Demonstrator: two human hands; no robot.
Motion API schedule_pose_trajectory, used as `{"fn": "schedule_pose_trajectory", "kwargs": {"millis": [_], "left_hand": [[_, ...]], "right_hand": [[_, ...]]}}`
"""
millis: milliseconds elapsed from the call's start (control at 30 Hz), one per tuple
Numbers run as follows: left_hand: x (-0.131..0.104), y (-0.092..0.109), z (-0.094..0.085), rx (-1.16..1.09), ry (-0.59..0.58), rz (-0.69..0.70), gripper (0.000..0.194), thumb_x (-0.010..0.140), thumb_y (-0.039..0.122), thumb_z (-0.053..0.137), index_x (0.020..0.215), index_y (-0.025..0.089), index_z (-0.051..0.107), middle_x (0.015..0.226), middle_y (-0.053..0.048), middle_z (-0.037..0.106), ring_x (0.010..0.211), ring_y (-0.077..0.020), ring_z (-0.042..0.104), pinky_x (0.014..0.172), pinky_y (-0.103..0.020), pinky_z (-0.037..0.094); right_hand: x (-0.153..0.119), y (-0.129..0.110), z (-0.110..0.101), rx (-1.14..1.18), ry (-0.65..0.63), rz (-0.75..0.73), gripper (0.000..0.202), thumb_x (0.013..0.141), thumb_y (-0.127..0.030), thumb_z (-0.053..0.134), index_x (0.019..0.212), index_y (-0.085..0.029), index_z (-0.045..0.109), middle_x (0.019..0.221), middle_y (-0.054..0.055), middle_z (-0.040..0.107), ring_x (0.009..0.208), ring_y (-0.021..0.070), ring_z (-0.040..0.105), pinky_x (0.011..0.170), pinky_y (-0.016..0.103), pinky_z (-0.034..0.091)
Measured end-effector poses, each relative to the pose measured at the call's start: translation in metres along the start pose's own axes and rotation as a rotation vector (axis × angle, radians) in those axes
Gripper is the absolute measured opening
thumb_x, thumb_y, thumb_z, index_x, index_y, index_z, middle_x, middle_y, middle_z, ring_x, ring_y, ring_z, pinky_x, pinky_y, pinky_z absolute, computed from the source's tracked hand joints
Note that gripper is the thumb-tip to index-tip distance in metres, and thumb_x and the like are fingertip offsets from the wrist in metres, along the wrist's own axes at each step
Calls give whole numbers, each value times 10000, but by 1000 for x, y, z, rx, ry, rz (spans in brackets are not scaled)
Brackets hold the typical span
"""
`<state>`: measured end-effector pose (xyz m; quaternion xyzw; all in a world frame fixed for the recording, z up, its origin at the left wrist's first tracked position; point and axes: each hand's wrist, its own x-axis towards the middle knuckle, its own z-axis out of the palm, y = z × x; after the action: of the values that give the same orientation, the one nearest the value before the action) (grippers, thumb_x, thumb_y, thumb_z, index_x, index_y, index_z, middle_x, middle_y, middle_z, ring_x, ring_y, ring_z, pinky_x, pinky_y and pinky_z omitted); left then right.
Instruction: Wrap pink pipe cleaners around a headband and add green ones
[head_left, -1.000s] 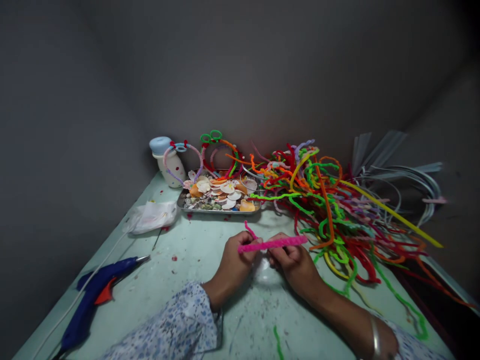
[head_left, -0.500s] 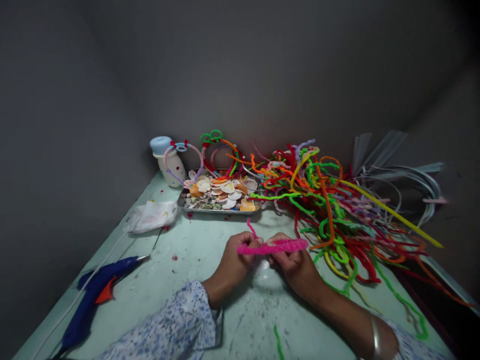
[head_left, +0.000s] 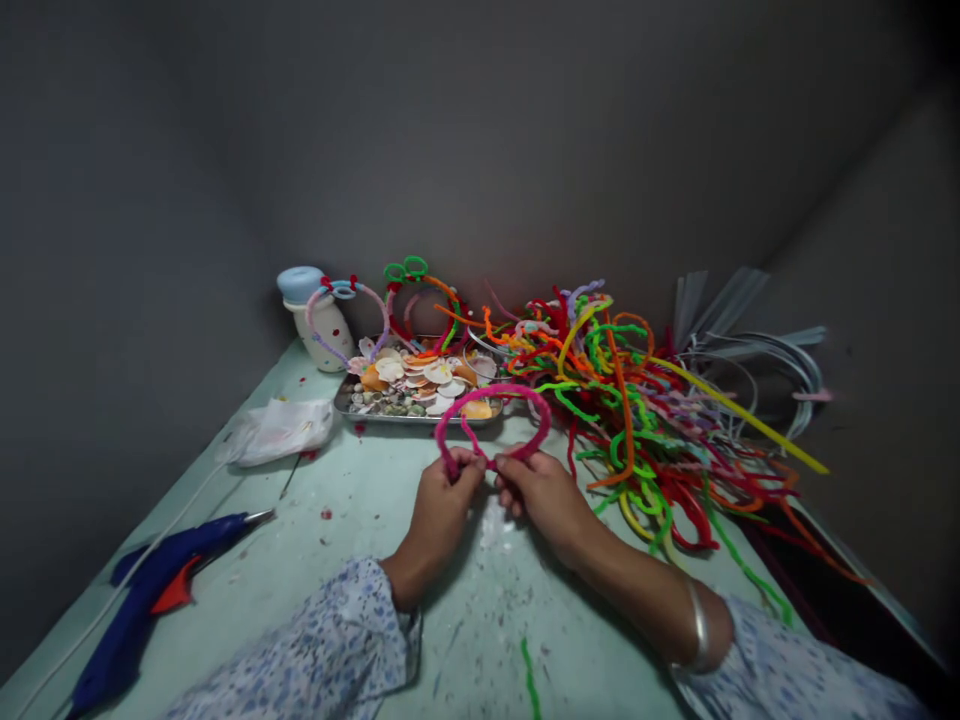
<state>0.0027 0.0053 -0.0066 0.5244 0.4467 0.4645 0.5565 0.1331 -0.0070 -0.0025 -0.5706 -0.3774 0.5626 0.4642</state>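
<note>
A pink fuzzy loop [head_left: 495,391] stands upright between my two hands, its lower ends pinched in my fingers. My left hand [head_left: 444,500] is closed on the loop's lower left end, where a thin pink tail slants up inside the ring. On the lower right, my right hand [head_left: 541,497] grips the same loop, fingertips close to those of my left. A short pink piece shows between the fingertips. Behind the loop is a metal tray [head_left: 420,418] of shells and small stones, partly overlapped by the ring.
Coloured fuzzy stems [head_left: 637,400] are heaped at the right, before clear strips and wire coils [head_left: 795,375]. Decorated hoops [head_left: 386,330] and a blue-capped bottle [head_left: 322,325] stand at the back. A plastic bag [head_left: 281,430] and blue glue gun [head_left: 150,595] lie left; a green stem [head_left: 530,680] lies in front.
The pink loop has turned from nearly edge-on to upright, so its ring now shows. Both hands still hold it, with their fingertips closer together. The whole view has shifted slightly.
</note>
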Motion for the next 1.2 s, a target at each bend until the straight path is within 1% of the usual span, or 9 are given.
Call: {"fn": "schedule_pose_trajectory", "kwargs": {"millis": [67,167,267,400,500,600,733,900,1200], "left_hand": [[1,0,-1,8,27,13,171,775,275,594,659,157,555,558,26,528,514,-94,442,519,-217,333],[1,2,-1,7,-26,-1,142,768,253,594,672,159,548,563,23,539,518,-98,454,519,-222,343],[1,0,0,7,-19,7,156,809,289,562,735,152,565,622,6,556,569,-107,474,562,-231,372],[-1,-4,1,64,72,32,114,797,268,583,825,165,545,722,10,550,643,-110,487,618,-229,391],[-3,-3,1,164,104,107,88,781,223,595,844,172,558,761,6,549,689,-123,509,654,-236,403],[-3,0,-1,260,95,202,37,781,183,585,799,162,610,835,-29,574,767,-145,540,710,-255,421],[-1,0,-4,304,66,236,87,780,168,597,811,167,678,836,-41,586,786,-161,560,734,-277,443],[1,-3,-7,337,56,285,138,798,182,599,863,200,720,869,-42,600,813,-165,572,756,-284,462],[2,-3,-8,372,61,264,136,810,207,602,840,212,734,859,-35,612,816,-163,577,757,-277,461]], "right_hand": [[-1,1,4,-44,50,-53,243,736,-397,589,666,-164,579,485,-31,544,408,84,460,404,201,338],[-2,6,5,-35,85,-41,283,748,-423,557,634,-165,574,467,-24,539,401,91,452,412,217,335],[-1,11,3,-37,111,-35,325,753,-462,567,617,-167,564,457,-24,535,404,91,455,431,223,345],[2,12,2,-36,93,-67,355,762,-484,561,600,-168,548,430,-28,520,384,87,448,432,223,351],[3,13,2,-34,85,-53,341,767,-480,559,626,-170,549,442,-29,533,384,87,452,424,220,349],[5,16,1,-45,77,-60,361,771,-499,557,630,-166,558,444,-30,534,385,88,457,423,220,350],[8,20,0,-71,70,-69,398,768,-531,554,609,-166,564,432,-24,531,380,97,462,425,229,352],[7,19,1,-46,77,-74,379,763,-512,563,597,-172,561,449,-24,537,392,96,460,433,230,349],[6,17,2,-66,87,-79,386,765,-523,567,608,-171,565,459,-19,537,409,101,466,448,235,360]]}}
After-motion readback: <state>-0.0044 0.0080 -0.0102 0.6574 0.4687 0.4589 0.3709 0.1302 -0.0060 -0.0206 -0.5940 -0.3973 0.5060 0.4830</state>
